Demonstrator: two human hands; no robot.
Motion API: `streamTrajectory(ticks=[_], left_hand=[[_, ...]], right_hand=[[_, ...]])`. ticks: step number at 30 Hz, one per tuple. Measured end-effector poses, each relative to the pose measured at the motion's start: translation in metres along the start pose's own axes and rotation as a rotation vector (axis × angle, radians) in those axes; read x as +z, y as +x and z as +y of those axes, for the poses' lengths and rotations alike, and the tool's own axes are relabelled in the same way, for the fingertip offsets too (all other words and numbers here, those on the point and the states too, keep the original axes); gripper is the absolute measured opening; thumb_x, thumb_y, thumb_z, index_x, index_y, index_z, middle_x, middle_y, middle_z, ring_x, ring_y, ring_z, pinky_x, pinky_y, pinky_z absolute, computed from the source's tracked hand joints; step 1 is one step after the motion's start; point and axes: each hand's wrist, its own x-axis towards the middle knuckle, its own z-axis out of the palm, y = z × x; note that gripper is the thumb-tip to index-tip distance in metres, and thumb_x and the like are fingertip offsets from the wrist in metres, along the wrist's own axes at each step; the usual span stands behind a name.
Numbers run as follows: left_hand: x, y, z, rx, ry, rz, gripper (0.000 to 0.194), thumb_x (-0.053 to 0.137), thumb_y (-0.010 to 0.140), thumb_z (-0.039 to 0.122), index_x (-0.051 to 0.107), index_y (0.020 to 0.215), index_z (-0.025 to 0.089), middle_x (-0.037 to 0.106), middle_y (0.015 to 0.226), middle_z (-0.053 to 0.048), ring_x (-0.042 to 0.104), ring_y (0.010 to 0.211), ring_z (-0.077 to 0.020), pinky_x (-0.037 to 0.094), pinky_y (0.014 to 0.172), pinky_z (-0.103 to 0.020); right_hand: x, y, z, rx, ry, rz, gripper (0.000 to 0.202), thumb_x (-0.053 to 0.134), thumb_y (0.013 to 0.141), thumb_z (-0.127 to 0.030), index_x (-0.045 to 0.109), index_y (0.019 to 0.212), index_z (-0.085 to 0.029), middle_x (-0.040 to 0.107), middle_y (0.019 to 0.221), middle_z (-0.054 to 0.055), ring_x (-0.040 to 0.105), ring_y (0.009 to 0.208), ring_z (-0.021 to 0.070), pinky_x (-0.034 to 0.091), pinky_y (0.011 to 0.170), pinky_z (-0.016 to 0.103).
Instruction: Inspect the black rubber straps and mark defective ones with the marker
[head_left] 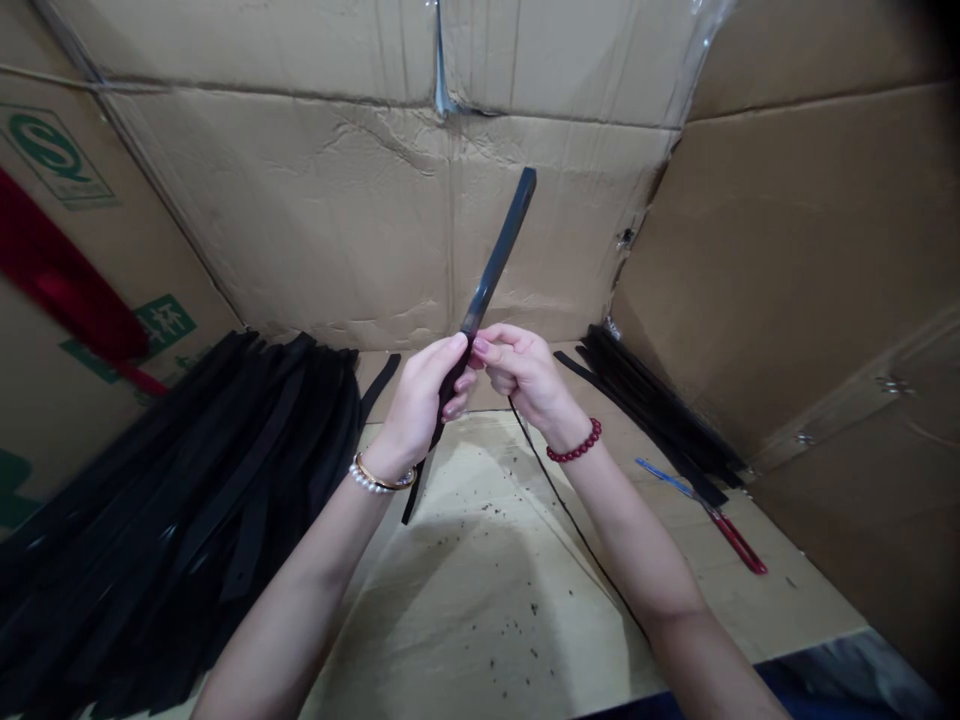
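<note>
A long black strip (501, 255) slants upward in front of the cardboard wall, its upper part glossy. Around its middle my left hand (424, 395) is closed, and the strip's lower end sticks out below that hand. My right hand (525, 375) is pinched beside the strip, fingertips close to my left fingers. From under my right hand a thin dark cord (551, 480) hangs down past the right forearm. Whether the right fingertips grip the cord or the strip's edge is too small to tell.
A big pile of black strips (247, 500) lies at the left, a smaller pile (652, 405) at the back right. A tool with red handles (739, 542) rests on the right side of the table (450, 620). Dark crumbs dot the tabletop. Cardboard walls (337, 210) stand behind and at both sides.
</note>
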Motion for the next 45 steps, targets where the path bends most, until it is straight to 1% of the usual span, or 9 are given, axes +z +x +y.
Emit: streamTrajectory(ticks=[7,13,19,24,29,31,34,39,45], left_hand=[[-0.003,0.002,0.000,-0.340,-0.231,-0.202,0.048,0.045,0.093,0.056,0.061,0.077,0.014,0.041,0.054,0.005,0.032,0.033,-0.0026,0.024,0.033,-0.015],[-0.004,0.008,-0.011,-0.094,0.077,0.004,0.047,0.053,0.093,0.058,0.062,0.084,0.013,0.060,0.068,-0.002,0.057,0.049,-0.0087,0.046,0.045,-0.019],[0.004,0.003,-0.009,0.002,0.050,0.079,0.030,0.060,0.093,0.045,0.056,0.084,0.016,0.054,0.065,0.003,0.046,0.045,-0.0044,0.035,0.040,-0.016],[0.000,-0.003,0.004,-0.069,-0.045,-0.034,0.032,0.057,0.094,0.046,0.059,0.083,0.016,0.052,0.061,0.003,0.045,0.039,-0.0045,0.033,0.037,-0.016],[-0.010,-0.002,0.013,-0.343,-0.166,-0.216,0.039,0.053,0.094,0.049,0.060,0.078,0.014,0.046,0.054,0.004,0.041,0.032,-0.0047,0.029,0.033,-0.017],[-0.009,0.000,0.010,-0.392,-0.208,-0.239,0.042,0.051,0.094,0.052,0.059,0.078,0.014,0.047,0.055,0.004,0.040,0.033,-0.0044,0.029,0.033,-0.017],[-0.003,0.002,0.003,-0.259,-0.128,-0.148,0.042,0.052,0.094,0.055,0.060,0.084,0.015,0.056,0.064,0.001,0.048,0.042,-0.0058,0.037,0.039,-0.017],[0.002,0.004,-0.006,0.039,0.167,0.047,0.030,0.063,0.091,0.046,0.059,0.087,0.016,0.067,0.080,-0.003,0.060,0.061,-0.0086,0.051,0.058,-0.019],[-0.001,0.003,-0.004,-0.006,0.090,0.011,0.036,0.053,0.095,0.052,0.058,0.087,0.017,0.060,0.065,0.001,0.050,0.041,-0.0070,0.037,0.038,-0.018]], right_hand=[[-0.006,0.001,-0.002,0.064,0.023,-0.120,0.036,0.083,0.073,-0.044,0.063,0.080,-0.015,0.060,0.055,-0.004,0.030,0.039,0.0015,0.012,0.038,0.020],[-0.002,0.003,0.002,-0.014,-0.014,0.061,0.037,0.084,0.071,-0.039,0.056,0.065,-0.016,0.048,0.045,-0.008,0.025,0.038,0.0015,0.011,0.038,0.022],[0.004,0.003,0.005,-0.017,0.077,0.064,0.038,0.086,0.068,-0.041,0.057,0.071,-0.017,0.039,0.042,-0.013,0.018,0.037,0.0014,0.010,0.037,0.021],[0.001,0.002,0.000,0.000,0.061,-0.026,0.041,0.086,0.066,-0.047,0.060,0.072,-0.016,0.052,0.050,-0.008,0.019,0.037,0.0007,0.009,0.037,0.022],[0.001,-0.003,-0.003,0.001,0.024,-0.117,0.045,0.083,0.072,-0.047,0.069,0.101,-0.015,0.060,0.056,-0.005,0.026,0.040,0.0023,0.011,0.040,0.022],[0.002,-0.003,-0.003,-0.013,0.006,-0.088,0.044,0.083,0.071,-0.049,0.067,0.093,-0.015,0.059,0.054,-0.004,0.032,0.041,0.0029,0.013,0.040,0.021],[0.002,-0.003,-0.003,-0.068,-0.036,0.002,0.044,0.085,0.068,-0.050,0.054,0.072,-0.019,0.053,0.048,-0.007,0.039,0.040,0.0039,0.017,0.038,0.019],[0.003,-0.001,-0.004,-0.151,-0.072,0.089,0.042,0.086,0.069,-0.043,0.051,0.069,-0.019,0.051,0.047,-0.008,0.043,0.041,0.0052,0.028,0.039,0.019],[-0.003,0.004,0.003,-0.079,-0.023,0.024,0.038,0.086,0.069,-0.044,0.060,0.070,-0.016,0.052,0.051,-0.007,0.024,0.038,0.0005,0.013,0.037,0.021]])
